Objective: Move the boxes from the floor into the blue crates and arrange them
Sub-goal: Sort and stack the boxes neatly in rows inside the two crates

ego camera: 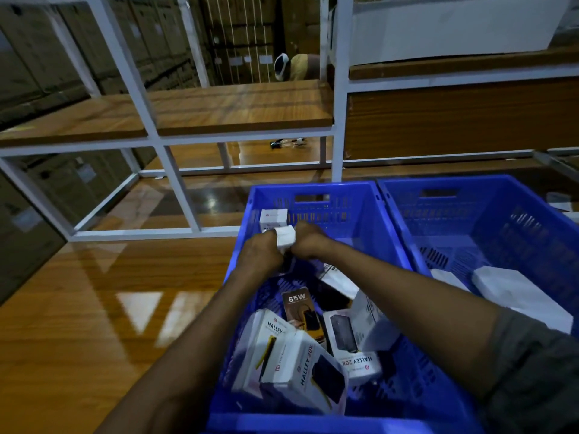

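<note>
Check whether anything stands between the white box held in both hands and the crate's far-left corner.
Yes: another white box already stands in that corner of the left crate, right behind the held box.

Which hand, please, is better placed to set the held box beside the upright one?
Probably the left hand: it grips the white box on the side nearest the upright box; the right hand is farther.

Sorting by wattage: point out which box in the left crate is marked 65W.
The dark brown box in the middle of the left blue crate; the white boxes in front of it read HALLEY instead.
</note>
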Demonstrator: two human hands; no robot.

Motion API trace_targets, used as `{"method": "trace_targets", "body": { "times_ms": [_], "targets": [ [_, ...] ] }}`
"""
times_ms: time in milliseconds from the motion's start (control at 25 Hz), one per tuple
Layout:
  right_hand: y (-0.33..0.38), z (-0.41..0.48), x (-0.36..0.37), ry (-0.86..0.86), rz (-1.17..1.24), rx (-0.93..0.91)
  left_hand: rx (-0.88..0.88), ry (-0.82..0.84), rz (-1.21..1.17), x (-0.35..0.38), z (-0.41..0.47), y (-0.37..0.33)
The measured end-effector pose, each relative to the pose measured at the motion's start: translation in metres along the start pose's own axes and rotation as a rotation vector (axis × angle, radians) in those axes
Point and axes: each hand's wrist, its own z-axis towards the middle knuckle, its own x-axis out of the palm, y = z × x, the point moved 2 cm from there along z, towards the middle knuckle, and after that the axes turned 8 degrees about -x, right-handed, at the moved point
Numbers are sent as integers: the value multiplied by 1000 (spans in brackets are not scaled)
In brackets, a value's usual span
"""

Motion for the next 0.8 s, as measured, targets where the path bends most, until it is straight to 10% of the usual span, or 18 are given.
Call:
{"method": "trace_targets", "body": {
  "times_ms": [800],
  "targets": [
    [-11, 20, 28, 43, 431, 121, -51, 166, 162, 19, 35, -1]
  ]
}}
